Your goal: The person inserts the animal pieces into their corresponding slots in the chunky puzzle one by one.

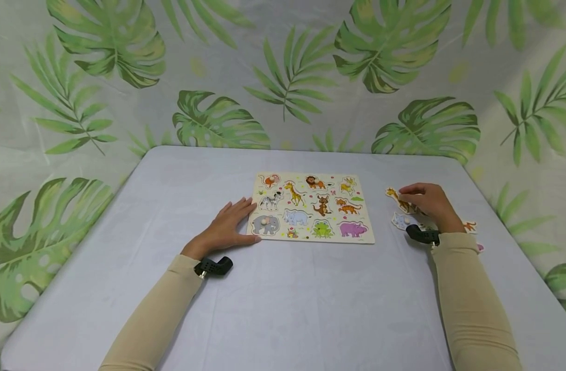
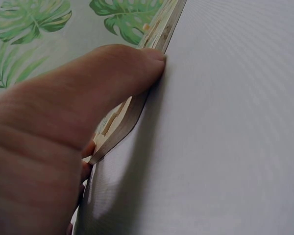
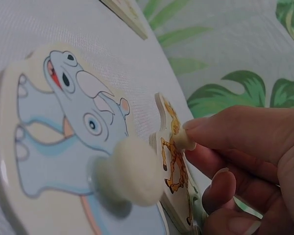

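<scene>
A wooden animal puzzle board (image 1: 276,173) lies flat on the white table. My left hand (image 1: 228,224) rests at its left end, fingers extended along the side edge and thumb against the near edge. In the left wrist view that thumb (image 2: 122,68) touches the board's rim. My right hand (image 1: 429,202), to the right of the board, pinches the small knob of a giraffe puzzle piece (image 1: 396,198) between thumb and fingertips. Close beside it lies a light-blue rhino piece (image 1: 400,221), its round knob (image 3: 137,171) large in the right wrist view.
An elephant piece (image 1: 266,225) with a knob sits in the board's near left corner. More loose pieces lie partly hidden under the right forearm, including an orange one (image 1: 470,226) and a pink one (image 1: 480,248). A leaf-print curtain (image 1: 306,77) hangs behind the table.
</scene>
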`<state>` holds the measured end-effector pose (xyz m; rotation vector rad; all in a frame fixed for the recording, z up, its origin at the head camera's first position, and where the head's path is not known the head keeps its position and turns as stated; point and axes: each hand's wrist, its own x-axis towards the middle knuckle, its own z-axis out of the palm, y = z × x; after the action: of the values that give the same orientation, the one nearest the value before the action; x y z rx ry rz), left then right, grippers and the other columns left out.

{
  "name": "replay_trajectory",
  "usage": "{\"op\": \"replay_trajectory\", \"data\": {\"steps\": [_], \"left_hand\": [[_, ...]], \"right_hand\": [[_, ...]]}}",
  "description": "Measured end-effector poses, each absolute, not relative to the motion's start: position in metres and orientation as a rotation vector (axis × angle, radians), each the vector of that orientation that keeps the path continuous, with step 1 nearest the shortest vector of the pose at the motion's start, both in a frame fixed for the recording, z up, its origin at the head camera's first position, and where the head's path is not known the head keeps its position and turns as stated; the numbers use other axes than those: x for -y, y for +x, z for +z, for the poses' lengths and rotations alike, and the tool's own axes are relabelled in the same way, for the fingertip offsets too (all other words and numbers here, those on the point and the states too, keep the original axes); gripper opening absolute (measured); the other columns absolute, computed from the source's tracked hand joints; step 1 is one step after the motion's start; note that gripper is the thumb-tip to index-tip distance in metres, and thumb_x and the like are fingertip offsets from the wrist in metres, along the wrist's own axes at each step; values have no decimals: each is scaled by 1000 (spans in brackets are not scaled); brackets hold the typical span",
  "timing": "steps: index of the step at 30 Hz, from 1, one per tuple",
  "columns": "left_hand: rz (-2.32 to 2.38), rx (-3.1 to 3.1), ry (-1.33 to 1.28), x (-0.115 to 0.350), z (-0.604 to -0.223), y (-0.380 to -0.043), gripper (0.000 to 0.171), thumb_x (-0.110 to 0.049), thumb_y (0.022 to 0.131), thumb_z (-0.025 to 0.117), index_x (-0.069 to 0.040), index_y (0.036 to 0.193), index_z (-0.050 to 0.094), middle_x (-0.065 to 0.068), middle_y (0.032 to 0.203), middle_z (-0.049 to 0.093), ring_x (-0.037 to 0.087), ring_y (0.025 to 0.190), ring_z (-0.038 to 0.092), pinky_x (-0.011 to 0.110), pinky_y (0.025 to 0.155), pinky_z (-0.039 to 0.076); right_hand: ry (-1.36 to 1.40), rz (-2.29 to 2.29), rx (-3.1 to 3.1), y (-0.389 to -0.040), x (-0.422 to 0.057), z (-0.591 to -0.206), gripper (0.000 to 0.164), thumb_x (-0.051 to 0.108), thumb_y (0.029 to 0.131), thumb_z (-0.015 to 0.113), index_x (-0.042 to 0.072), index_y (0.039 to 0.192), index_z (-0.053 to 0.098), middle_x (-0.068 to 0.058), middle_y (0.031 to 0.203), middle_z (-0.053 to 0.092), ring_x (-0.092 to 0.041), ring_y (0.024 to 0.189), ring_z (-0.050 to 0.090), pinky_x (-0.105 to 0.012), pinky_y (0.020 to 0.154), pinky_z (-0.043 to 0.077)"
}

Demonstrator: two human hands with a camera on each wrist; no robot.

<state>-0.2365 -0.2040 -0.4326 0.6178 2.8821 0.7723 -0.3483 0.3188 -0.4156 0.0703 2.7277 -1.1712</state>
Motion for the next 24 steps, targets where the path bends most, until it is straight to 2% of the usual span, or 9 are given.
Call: {"op": "replay_trajectory", "data": {"steps": [11, 17, 24], "left_hand": [[772, -2887, 623, 204, -434, -237, 96, -57, 79, 70, -11, 152, 30, 5, 160, 20, 21, 148, 11, 40, 119, 1], [784, -2879, 634, 203, -431, -236, 95, -56, 79, 70, -11, 152, 30, 6, 160, 20, 22, 148, 11, 41, 119, 1], [791, -2883, 631, 203, -430, -235, 96, -56, 78, 71, -10, 152, 31, 6, 159, 21, 22, 148, 12, 40, 119, 1]], "right_hand": [[65, -1151, -2729, -346, -318, -415, 50, 41, 90, 67, 7, 127, 61, -17, 129, 53, -25, 92, 50, -30, 67, 46], [77, -1135, -2735, -344, -316, -413, 50, 38, 89, 68, 4, 126, 61, -21, 131, 52, -29, 100, 48, -31, 69, 44], [46, -1128, -2749, -345, -314, -412, 47, 35, 90, 69, 4, 124, 62, -21, 127, 55, -28, 99, 50, -30, 70, 46]]}}
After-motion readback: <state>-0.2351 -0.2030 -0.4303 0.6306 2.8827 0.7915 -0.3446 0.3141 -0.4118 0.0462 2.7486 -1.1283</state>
